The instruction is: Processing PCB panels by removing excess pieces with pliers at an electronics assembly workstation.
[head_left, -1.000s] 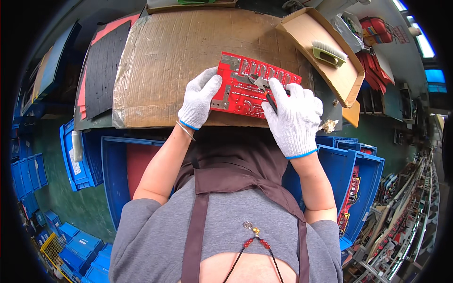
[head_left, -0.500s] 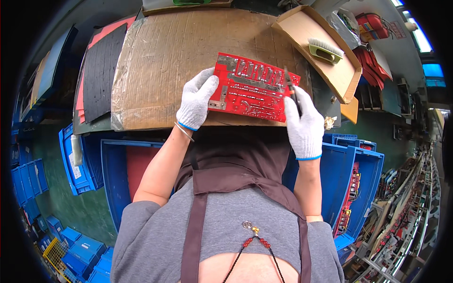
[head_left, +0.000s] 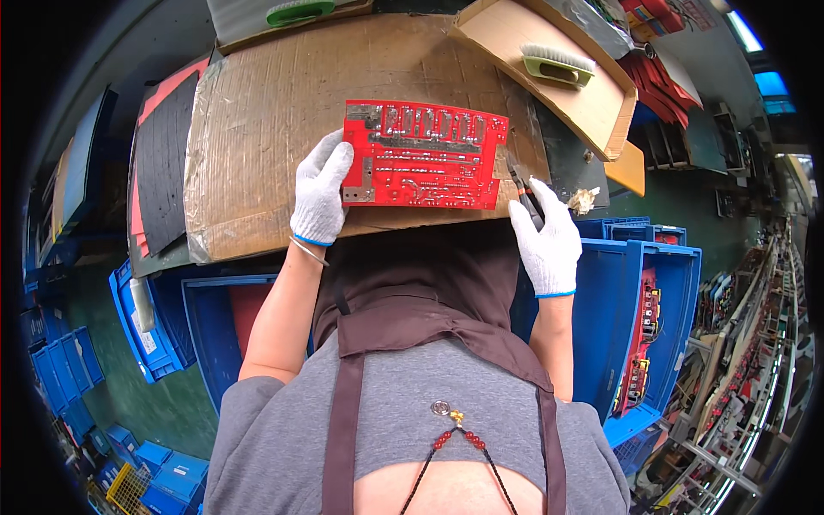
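From where I stand, the red circuit board [head_left: 421, 154] is over the near part of a brown cardboard sheet [head_left: 266, 129], solder side up, its lower edge close to the sheet's front edge. The person's gloved left hand [head_left: 319, 193] grasps the board's left edge, thumb on top, while the board's right side is free of any fingers. Just beyond that side, the gloved right hand [head_left: 549, 245] sits with thumb and forefinger spread around the handles of some hand cutters [head_left: 520, 180]; I cannot tell whether the fingers grip them or have let go. There is plenty of bare cardboard to the left of the board and past its far edge, up to a black sheet [head_left: 167, 163] lying on the left. Room is tighter on the right: a shallow cardboard tray [head_left: 493, 30] with a green-backed brush [head_left: 558, 64] in it slants over the far corner, and a crumpled pale wad [head_left: 584, 202] lies near the right hand. Below the work surface, blue bins [head_left: 579, 300] stand at either side of the person's lap.
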Demonstrator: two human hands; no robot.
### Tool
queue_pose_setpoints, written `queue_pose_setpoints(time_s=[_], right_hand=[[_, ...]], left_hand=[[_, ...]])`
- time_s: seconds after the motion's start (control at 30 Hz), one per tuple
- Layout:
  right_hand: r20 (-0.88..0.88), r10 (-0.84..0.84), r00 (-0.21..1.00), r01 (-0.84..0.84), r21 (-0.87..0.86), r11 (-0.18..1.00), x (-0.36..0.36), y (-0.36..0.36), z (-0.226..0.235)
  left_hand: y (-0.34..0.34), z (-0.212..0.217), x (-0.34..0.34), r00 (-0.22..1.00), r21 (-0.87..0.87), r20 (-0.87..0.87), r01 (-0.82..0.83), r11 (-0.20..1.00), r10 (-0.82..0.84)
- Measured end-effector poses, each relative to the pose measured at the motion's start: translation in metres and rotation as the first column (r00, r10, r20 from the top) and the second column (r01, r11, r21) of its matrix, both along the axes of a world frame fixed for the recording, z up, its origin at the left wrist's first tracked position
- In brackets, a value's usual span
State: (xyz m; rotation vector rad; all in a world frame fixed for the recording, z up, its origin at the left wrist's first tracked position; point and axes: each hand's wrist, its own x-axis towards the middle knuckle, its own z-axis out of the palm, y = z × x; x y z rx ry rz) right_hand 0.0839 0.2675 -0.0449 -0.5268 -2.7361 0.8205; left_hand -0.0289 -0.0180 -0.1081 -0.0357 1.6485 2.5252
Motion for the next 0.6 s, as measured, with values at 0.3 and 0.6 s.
queue_pose_setpoints(time_s=[0.3,0.6], right_hand=[[-0.111,0.235,0.966,-0.196,0.282,0.939,-0.013,-0.012,0.006],[-0.14,0.28,0.95,-0.22,0.335,0.916,-0.022,-0.023,0.015]], left_hand=[[0.0,0.002,0.001,1.0,0.067,0.028,0.005,0.998,-0.007],[-0.001,0.001,0.001,1.0,0.053,0.011,0.001,0.999,-0.001]])
